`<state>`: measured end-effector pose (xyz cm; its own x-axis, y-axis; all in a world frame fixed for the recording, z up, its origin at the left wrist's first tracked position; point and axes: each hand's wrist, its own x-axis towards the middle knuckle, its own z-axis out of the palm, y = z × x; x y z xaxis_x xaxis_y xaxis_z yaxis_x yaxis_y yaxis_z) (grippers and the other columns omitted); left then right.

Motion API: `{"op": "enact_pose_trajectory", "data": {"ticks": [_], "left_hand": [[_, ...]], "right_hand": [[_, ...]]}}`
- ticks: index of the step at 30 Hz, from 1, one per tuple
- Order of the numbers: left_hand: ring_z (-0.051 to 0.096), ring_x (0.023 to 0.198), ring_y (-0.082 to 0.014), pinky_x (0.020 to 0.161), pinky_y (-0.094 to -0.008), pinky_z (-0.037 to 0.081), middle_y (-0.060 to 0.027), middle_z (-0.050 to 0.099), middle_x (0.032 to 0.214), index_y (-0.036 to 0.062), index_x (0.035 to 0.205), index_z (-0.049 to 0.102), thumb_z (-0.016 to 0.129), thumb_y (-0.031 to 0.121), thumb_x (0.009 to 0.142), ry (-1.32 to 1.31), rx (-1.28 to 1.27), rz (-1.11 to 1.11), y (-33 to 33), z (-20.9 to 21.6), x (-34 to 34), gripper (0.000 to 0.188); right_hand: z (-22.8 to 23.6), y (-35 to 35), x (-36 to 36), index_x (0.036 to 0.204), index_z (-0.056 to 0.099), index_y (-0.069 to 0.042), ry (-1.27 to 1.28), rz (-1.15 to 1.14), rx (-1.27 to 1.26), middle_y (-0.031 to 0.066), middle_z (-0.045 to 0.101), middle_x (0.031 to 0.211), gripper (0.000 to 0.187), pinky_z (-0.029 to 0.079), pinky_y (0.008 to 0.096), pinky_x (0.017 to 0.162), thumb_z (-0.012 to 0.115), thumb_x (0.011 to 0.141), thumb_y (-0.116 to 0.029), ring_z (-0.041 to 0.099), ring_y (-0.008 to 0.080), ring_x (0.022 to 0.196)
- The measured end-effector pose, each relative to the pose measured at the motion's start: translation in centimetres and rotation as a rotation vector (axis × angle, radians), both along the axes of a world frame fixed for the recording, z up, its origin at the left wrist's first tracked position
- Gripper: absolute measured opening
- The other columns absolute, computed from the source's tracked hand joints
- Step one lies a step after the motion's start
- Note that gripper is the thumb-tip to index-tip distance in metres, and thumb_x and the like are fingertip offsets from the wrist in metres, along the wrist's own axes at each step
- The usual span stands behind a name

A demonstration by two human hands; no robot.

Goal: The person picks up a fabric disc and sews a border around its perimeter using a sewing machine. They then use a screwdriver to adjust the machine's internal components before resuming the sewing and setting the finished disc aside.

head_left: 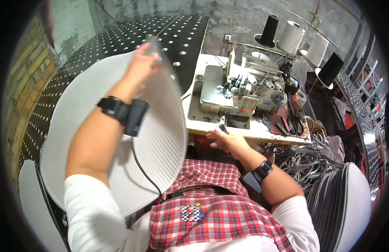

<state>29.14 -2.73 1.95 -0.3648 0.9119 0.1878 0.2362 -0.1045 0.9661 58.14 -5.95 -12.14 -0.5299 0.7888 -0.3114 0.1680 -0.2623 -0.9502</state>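
A large light-grey ribbed panel (pixel 156 138) with a rounded outline stands tilted at my left, partly over my lap. My left hand (pixel 142 65), blurred by motion, grips it near its top edge. My right hand (pixel 230 143) is in front of the sewing machine table's near edge. Between its thumb and fingers shows the end of a small black object (pixel 222 128), whose kind I cannot make out. Just beyond that hand stands an overlock sewing machine (pixel 253 84) with a metal plate on its left.
A black table (pixel 184 35) with shiny studs spreads behind the panel. Black and white thread cones (pixel 291 37) stand behind the machine. Tools (pixel 289 124) lie at the table's right. A heap of grey strips (pixel 304 161) and stacked grey panels (pixel 356 206) are at my right.
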Motion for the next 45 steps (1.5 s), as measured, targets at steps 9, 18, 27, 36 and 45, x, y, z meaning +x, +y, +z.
{"op": "enact_pose_trajectory", "data": {"ticks": [9, 18, 27, 36, 45], "left_hand": [[0.054, 0.078, -0.0132, 0.071, -0.0261, 0.044, -0.0063, 0.06, 0.086, -0.0002, 0.101, 0.056, 0.055, 0.015, 0.08, 0.517, -0.448, -0.257, -14.8, -3.4, -2.1, 0.026], [0.058, 0.062, -0.0285, 0.057, -0.0361, 0.047, -0.0165, 0.057, 0.075, -0.0062, 0.086, 0.055, 0.045, 0.041, 0.085, -0.107, -0.807, 0.831, -41.7, -9.9, -10.5, 0.049], [0.053, 0.098, -0.0244, 0.081, -0.034, 0.043, -0.0134, 0.05, 0.114, -0.0037, 0.119, 0.039, 0.046, 0.033, 0.087, -0.346, -0.063, 0.685, -34.7, -16.1, -9.4, 0.049], [0.049, 0.104, -0.0238, 0.087, -0.0322, 0.039, -0.014, 0.047, 0.118, -0.0053, 0.119, 0.038, 0.051, 0.032, 0.084, -0.493, -0.09, 0.811, -32.8, -15.6, -8.3, 0.053], [0.05, 0.102, -0.0223, 0.083, -0.0293, 0.042, -0.0112, 0.048, 0.116, -0.0013, 0.118, 0.041, 0.054, 0.034, 0.082, -0.553, -0.142, 0.798, -33.2, -17.5, -7.4, 0.052]], "right_hand": [[-1.8, 0.2, -1.6, 0.1, 0.055, -0.009, 0.261, -0.031, -0.231, 0.0013, 0.061, 0.086, 0.037, 0.027, 0.0169, 0.045, 0.047, 0.084, -0.041, 0.056, 0.0076, 0.068], [-1.2, 0.2, -5.6, 0.1, 0.051, -0.001, 0.644, -0.209, -0.524, 0.0087, 0.057, 0.087, 0.027, 0.044, 0.03, 0.061, 0.05, 0.085, -0.024, 0.054, 0.0172, 0.073], [-3.7, 5.3, -3.4, 0.115, 0.041, 0.004, 1.016, -0.37, -0.673, 0.0187, 0.049, 0.113, 0.037, 0.041, 0.0416, 0.089, 0.035, 0.09, -0.022, 0.051, 0.03, 0.101], [-5.5, 5.6, -2.3, 0.097, 0.053, 0.004, 0.606, -0.487, -0.131, 0.0097, 0.059, 0.091, 0.026, 0.044, 0.0273, 0.072, 0.054, 0.083, -0.018, 0.055, 0.0151, 0.081], [-4.8, 4.6, -2.0, 0.09, 0.056, 0.004, 0.412, -0.482, 0.072, 0.007, 0.059, 0.084, 0.027, 0.042, 0.0246, 0.069, 0.056, 0.082, -0.022, 0.053, 0.0112, 0.074]]}}
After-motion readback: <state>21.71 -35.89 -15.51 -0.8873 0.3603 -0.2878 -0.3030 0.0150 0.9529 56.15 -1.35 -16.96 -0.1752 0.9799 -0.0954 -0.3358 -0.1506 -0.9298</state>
